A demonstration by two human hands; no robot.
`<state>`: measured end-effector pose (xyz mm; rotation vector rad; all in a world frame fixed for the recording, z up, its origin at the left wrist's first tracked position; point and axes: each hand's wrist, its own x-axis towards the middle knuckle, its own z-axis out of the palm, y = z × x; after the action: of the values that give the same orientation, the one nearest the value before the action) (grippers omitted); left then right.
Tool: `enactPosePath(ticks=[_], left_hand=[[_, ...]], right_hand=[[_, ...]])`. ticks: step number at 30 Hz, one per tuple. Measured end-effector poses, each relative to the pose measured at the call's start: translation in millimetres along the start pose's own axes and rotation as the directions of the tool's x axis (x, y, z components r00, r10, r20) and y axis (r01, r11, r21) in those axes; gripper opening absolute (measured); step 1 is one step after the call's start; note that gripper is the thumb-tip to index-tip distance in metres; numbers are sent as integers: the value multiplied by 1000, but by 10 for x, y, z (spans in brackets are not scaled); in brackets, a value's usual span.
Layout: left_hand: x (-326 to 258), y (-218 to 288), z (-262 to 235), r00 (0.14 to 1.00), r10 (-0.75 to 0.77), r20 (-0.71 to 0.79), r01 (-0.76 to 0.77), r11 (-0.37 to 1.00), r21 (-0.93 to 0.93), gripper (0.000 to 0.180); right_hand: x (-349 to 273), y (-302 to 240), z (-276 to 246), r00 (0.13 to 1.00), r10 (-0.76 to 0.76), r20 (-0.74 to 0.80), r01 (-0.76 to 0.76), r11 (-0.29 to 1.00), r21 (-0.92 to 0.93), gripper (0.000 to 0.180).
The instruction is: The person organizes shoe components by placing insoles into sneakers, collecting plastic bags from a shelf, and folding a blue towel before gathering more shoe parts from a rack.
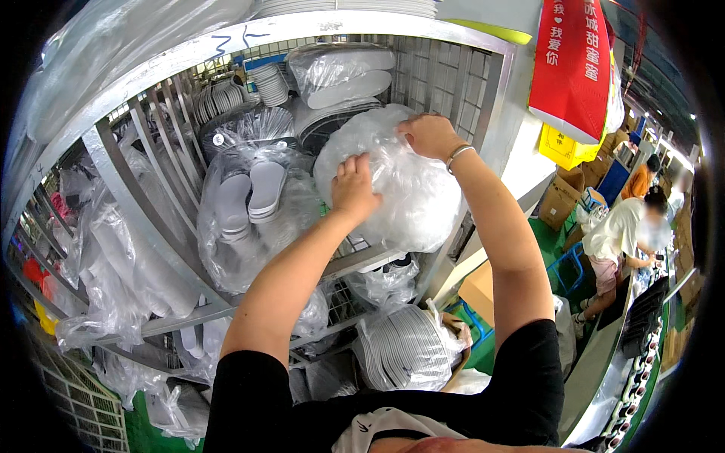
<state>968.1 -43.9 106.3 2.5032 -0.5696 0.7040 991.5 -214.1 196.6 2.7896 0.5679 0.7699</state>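
Note:
A bulging clear plastic bag (411,204) rests at the front right of a metal rack's upper shelf; its contents are too blurred by the film to make out. My right hand (432,137) is closed with its fingertips pinching the film at the bag's top right. Against the bag's left side lies my left hand (355,187), its fingers stretched out and apart on the plastic. Just left of it, another clear bag holds stacked grey shoe soles (266,190). Behind are more bagged soles (347,79).
The metal rack (317,30) has a rail above and slatted sides. Below, a bag of tightly stacked soles (404,347) sits beside a cardboard box. A red bag (570,68) hangs at the right. Further right, a person (615,238) works at a conveyor line (630,392).

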Motion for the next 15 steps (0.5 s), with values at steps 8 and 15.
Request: enactPosePath(ticks=[8, 15], left_hand=[[-16, -49, -22, 999, 45, 12, -45, 999, -21, 72], [70, 76, -285, 955, 154, -255, -160, 987, -4, 90]], right_hand=[[210, -161, 58, 907, 370, 199, -346, 927, -147, 19], [108, -186, 107, 994, 62, 87, -46, 984, -170, 18]])
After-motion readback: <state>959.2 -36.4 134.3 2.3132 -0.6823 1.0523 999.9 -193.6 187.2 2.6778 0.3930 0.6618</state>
